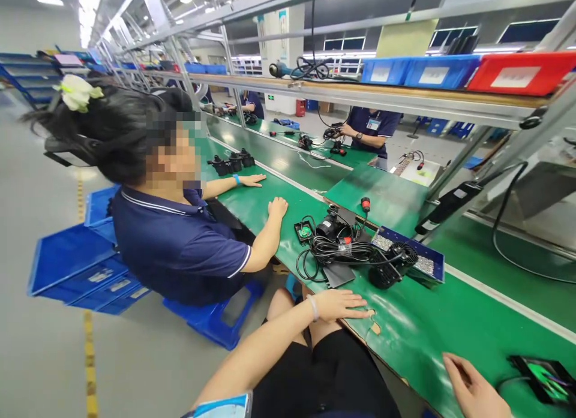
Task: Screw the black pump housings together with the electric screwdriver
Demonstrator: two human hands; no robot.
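Observation:
My left hand (341, 305) lies flat on the front edge of the green work surface (414, 337), fingers stretched out and nothing under them but the mat. Its fingertips are beside a torn spot (375, 328) in the mat. Just beyond it are a coiled black cable (344, 250) and a black ribbed pump-like unit (390, 267). At the lower right, my right hand (477, 387) is over the mat, fingers loosely bent with a gap between them, and I see nothing in it. Right of it lies a black open housing with a green circuit board (546, 376).
A blue tray (438, 273) of small metal parts stands behind the pump-like unit. A co-worker (180, 226) sits at my left, both hands on the bench. A black power screwdriver (450, 208) hangs at the right. Blue bins (441, 73) and a red bin (526, 73) line the shelf.

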